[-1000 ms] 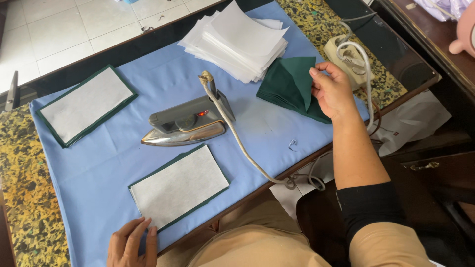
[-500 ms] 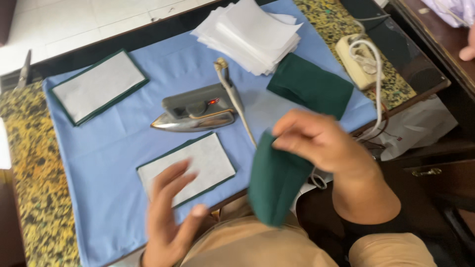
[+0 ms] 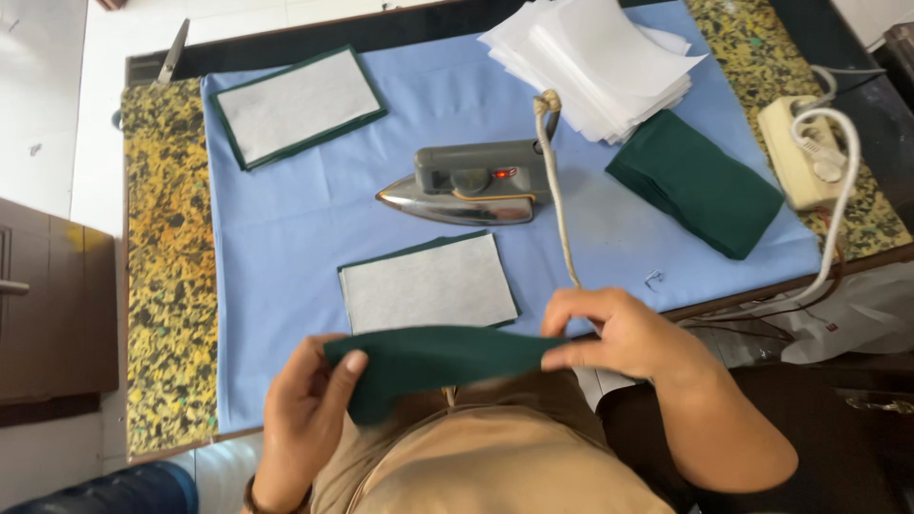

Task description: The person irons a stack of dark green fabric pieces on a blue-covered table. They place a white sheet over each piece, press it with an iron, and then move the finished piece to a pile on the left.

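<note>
Both hands hold one dark green fabric piece (image 3: pixel 433 357) stretched flat just above my lap, at the table's near edge. My left hand (image 3: pixel 305 409) grips its left end, thumb on top. My right hand (image 3: pixel 619 333) pinches its right end. Just beyond it lies a green piece topped with white interfacing (image 3: pixel 428 283) on the blue ironing cloth (image 3: pixel 286 238). A grey iron (image 3: pixel 471 183) rests on its side behind that, its cord (image 3: pixel 557 200) running toward me.
A stack of green fabric pieces (image 3: pixel 695 183) and a pile of white interfacing sheets (image 3: pixel 595 62) lie at the right. Another interfaced green piece (image 3: pixel 297 105) sits at far left. A beige power strip (image 3: pixel 800 152) is at the right edge. Scissors (image 3: pixel 174 49) lie far left.
My right hand picked a green piece off the stack and brought it toward me. My left hand rose from the table edge and took its other end; the piece is now spread between both hands.
</note>
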